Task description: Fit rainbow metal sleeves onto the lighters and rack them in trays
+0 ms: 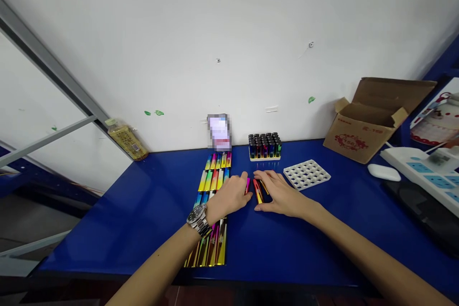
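My left hand (231, 193), with a metal watch on the wrist, is closed around a shiny pink lighter (247, 185); most of it is hidden by the fingers. My right hand (278, 192) spans a red and gold lighter (258, 192) lengthwise, thumb at its near end and fingers at the far end. A second gold and dark lighter (264, 187) shows under those fingers. Beneath and beside my left forearm lie rows of shiny lighters (214, 179) in yellow, blue, green and pink, partly covered by the hand and watch.
A white rack (265, 158) of upright black-topped lighters stands near the wall. Right of it lies a white tray with holes (307, 174). A phone (219, 132) leans on the wall. Around them are a bottle (127, 140), cardboard box (353, 136), white case (384, 172) and power strip (426, 172).
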Available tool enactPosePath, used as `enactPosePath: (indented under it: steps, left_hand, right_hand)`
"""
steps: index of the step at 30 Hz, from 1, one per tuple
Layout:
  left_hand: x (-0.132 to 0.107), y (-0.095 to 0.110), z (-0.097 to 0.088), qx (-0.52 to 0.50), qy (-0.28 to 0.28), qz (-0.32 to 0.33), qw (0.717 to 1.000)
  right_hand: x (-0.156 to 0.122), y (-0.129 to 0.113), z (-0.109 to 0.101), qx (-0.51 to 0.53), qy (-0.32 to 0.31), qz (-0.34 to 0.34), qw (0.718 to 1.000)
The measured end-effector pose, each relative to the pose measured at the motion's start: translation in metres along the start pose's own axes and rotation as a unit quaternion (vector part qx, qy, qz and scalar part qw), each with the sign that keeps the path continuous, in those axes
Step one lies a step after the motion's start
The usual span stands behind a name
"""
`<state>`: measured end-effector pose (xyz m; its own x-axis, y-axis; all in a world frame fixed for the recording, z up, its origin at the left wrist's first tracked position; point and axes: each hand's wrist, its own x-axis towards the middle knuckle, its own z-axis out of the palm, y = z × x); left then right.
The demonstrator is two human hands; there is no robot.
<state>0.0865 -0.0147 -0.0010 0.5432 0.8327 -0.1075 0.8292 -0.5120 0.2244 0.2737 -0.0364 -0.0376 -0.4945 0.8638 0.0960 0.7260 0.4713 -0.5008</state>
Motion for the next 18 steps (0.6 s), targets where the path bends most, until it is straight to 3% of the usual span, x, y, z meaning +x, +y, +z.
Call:
enactPosePath:
  steps: [8,14,18]
  left_hand:
    - [0.003,0.002,-0.002,0.011,0.005,-0.047,0.999]
    - [0.004,0.000,-0.007,-0.046,-0.058,-0.065,0.995]
    - [0.003,0.000,-0.006,0.031,-0.027,-0.065,0.997]
  right_hand:
    - [0.001,-0.001,-0.001,-0.015,0.009,-0.004,1.000]
    - [0.008,-0.007,-0.002,-0.037,-0.003,-0.003,0.999]
    - [0.015,-0.004,-0.001,-0.051,0.019,-0.030,0.998]
